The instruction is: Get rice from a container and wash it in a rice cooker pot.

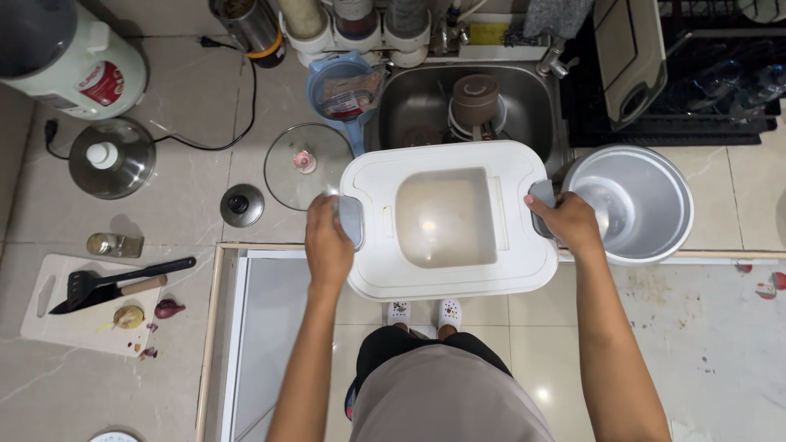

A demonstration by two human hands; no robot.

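Both hands grip a big white plastic box (449, 219) with round corners. It is held in the air, in front of the steel sink (536, 102). Left hand (327, 245) wraps its fingers around one grey side handle. Right hand (569, 223) wraps around the other. A shiny round metal pot (655, 209) sits just beside the right hand. A flat glass lid (295, 176) lies near the left hand.

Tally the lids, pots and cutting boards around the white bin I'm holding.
Lids: 3 – glass lid, steel lid, small dark lid
Pots: 1 – metal inner pot
Cutting boards: 2 – white, grey
Total: 6
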